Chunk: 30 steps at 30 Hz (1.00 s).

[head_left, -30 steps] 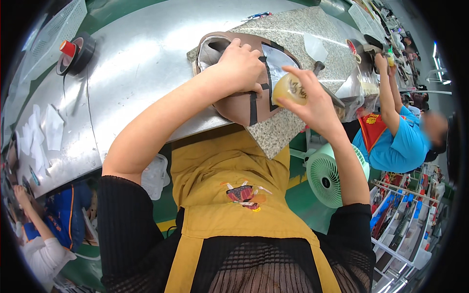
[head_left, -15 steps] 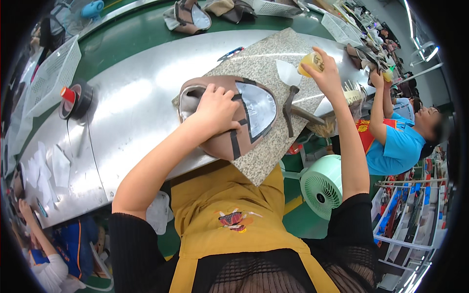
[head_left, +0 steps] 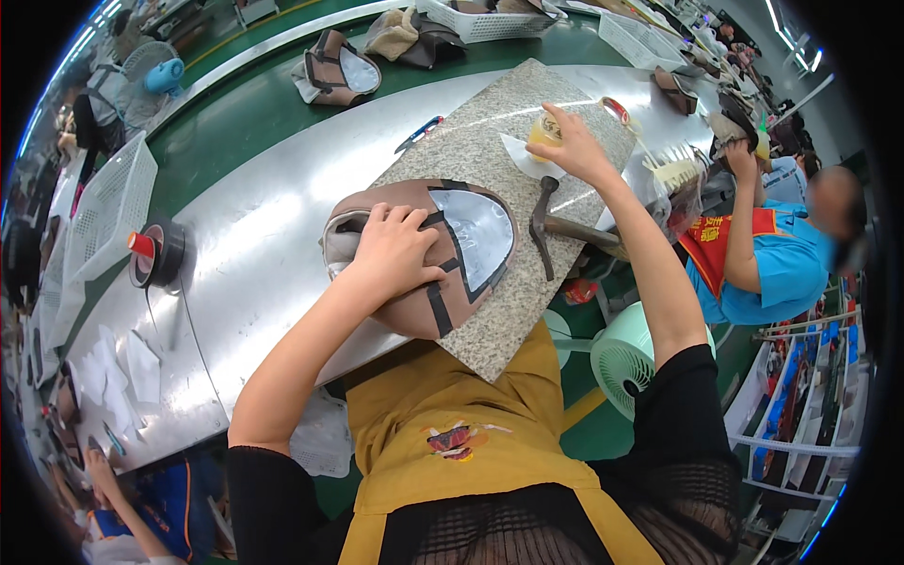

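A brown shoe upper (head_left: 403,299) lies on a speckled stone slab (head_left: 499,339) in front of me. Black tape strips cross it, and a pale patch covers its rounded right end. My left hand (head_left: 391,254) grips it from above, fingers curled near its grey-lined opening and thumb apart. My right hand (head_left: 574,149) is closed on a small yellow round jar (head_left: 544,134) at the slab's far part. Just under the jar shows a white sheet piece (head_left: 519,153); whether they touch I cannot tell. A hammer (head_left: 543,226) lies between the hands, its handle pointing right.
A red tape roll (head_left: 615,110) and a blue-handled tool (head_left: 419,134) lie by the slab. Black reel (head_left: 168,254) and white scraps (head_left: 111,386) are on the metal table's left. Another upper (head_left: 341,71) sits beyond. A co-worker (head_left: 753,254) works at right, near a green fan (head_left: 626,363).
My right hand has carried the yellow jar left and down, over the white piece. The tape roll has come into sight. My left hand stays on the upper; the whole view has shifted slightly.
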Each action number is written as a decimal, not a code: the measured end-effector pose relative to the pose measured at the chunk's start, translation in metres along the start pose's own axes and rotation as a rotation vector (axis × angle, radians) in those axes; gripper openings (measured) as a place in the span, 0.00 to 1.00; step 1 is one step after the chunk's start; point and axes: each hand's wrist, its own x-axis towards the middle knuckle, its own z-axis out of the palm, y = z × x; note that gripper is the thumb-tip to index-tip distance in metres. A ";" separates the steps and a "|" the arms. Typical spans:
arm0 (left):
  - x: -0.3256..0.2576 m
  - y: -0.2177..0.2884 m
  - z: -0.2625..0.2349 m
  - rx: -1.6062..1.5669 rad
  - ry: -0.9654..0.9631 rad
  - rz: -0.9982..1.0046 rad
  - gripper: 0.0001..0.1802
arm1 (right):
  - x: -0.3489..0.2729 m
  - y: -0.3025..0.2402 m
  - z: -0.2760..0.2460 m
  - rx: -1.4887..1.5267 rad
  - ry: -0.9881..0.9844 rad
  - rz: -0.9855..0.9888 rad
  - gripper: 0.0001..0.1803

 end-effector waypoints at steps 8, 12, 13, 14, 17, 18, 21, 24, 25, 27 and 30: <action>0.003 -0.003 -0.010 -0.024 0.051 0.056 0.30 | 0.005 0.000 -0.013 0.090 -0.033 -0.030 0.48; 0.035 -0.006 -0.053 -0.202 -0.255 0.012 0.25 | 0.010 0.020 -0.030 0.486 0.136 0.187 0.42; 0.046 -0.002 -0.065 -0.192 -0.288 0.011 0.24 | 0.014 0.044 -0.025 0.537 0.281 0.145 0.32; 0.057 0.000 -0.071 -0.179 -0.323 0.003 0.23 | 0.013 0.059 -0.020 0.461 0.166 0.187 0.28; 0.103 0.000 -0.062 -0.176 -0.076 0.074 0.22 | 0.009 0.087 -0.008 0.269 -0.076 0.240 0.19; 0.121 0.001 -0.058 -0.208 0.024 0.099 0.23 | 0.003 0.092 0.002 0.241 -0.088 0.210 0.17; 0.177 0.009 -0.051 -0.314 0.179 0.157 0.28 | 0.001 0.095 0.012 0.161 -0.098 0.121 0.13; 0.213 0.021 -0.046 -0.321 0.171 0.173 0.33 | 0.005 0.080 0.009 0.136 -0.158 0.102 0.12; 0.221 0.026 -0.044 -0.287 0.118 0.162 0.35 | 0.006 0.077 0.008 0.135 -0.189 0.105 0.12; 0.236 0.032 -0.042 -0.270 0.052 0.166 0.38 | 0.008 0.086 0.008 0.246 -0.226 0.118 0.11; 0.248 0.037 -0.044 -0.300 -0.041 0.177 0.40 | 0.013 0.100 0.012 0.495 -0.270 0.193 0.09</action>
